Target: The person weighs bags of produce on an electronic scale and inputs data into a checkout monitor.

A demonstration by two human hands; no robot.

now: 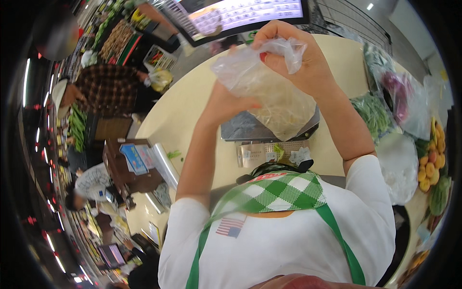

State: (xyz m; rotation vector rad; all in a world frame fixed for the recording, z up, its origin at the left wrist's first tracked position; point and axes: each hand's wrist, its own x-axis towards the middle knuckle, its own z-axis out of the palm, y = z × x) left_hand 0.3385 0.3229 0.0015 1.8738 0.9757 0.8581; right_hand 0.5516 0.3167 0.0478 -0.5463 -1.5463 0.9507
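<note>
My right hand (pixel 297 59) pinches the bunched top of a clear plastic bag (pixel 285 104) with pale contents that I cannot make out. On the bag's left side, my left hand (pixel 231 101) has its thumb against the film; its fingers are mostly hidden behind the bag. Beneath the bag is a weighing scale with a dark metal platform (pixel 238 126), and the bag covers part of it. A metal panel (pixel 251 155) with stuck paper labels and a green leaf scrap is on the near side of the scale.
A touchscreen (pixel 249 14) stands beyond the round table (pixel 173 104). Bagged greens (pixel 373 113), a purple vegetable (pixel 397 94) and yellow-orange fruit (pixel 431 166) lie right. A brown box (pixel 124 162) and plastic film roll (pixel 164 164) are left. People stand farther left.
</note>
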